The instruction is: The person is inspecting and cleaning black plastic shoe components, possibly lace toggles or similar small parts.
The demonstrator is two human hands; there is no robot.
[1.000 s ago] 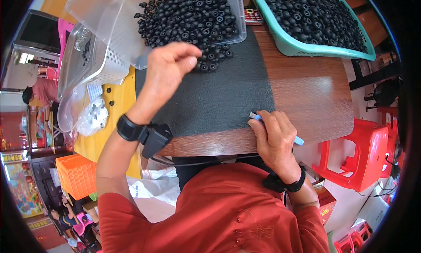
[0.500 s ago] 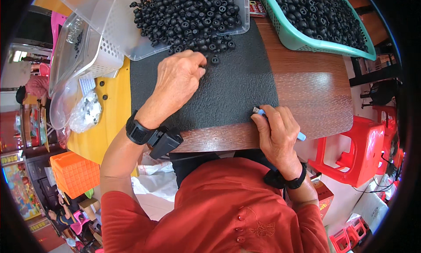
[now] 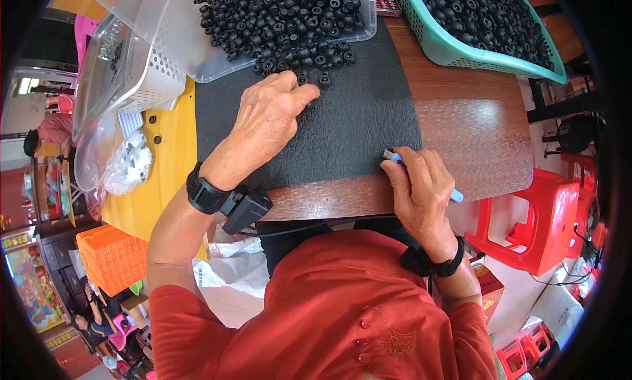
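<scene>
My left hand (image 3: 271, 113) is at the near edge of a heap of small black round plastic-looking parts (image 3: 280, 24), palm down. Its fingers are curled, and the thumb and whatever they may pinch are mostly hidden. One loose black part (image 3: 324, 80) lies just beyond the index finger. Over the right edge of the dark mat (image 3: 349, 136), my right hand (image 3: 421, 189) is closed around a slim tool with a light-blue handle (image 3: 456, 195). A short metal end pokes out between thumb and index finger; its exact kind is unclear.
The heap spills from a clear plastic bin (image 3: 227, 70). A teal basket (image 3: 474, 67) of similar black parts stands back right on the brown tabletop (image 3: 474, 126). Left are a white perforated basket (image 3: 164, 80) and a plastic bag (image 3: 130, 166). Red stools (image 3: 546, 215) stand at right.
My left hand has shifted slightly right, its index finger reaching further out toward the loose part. My right hand keeps the tool in nearly the same place.
</scene>
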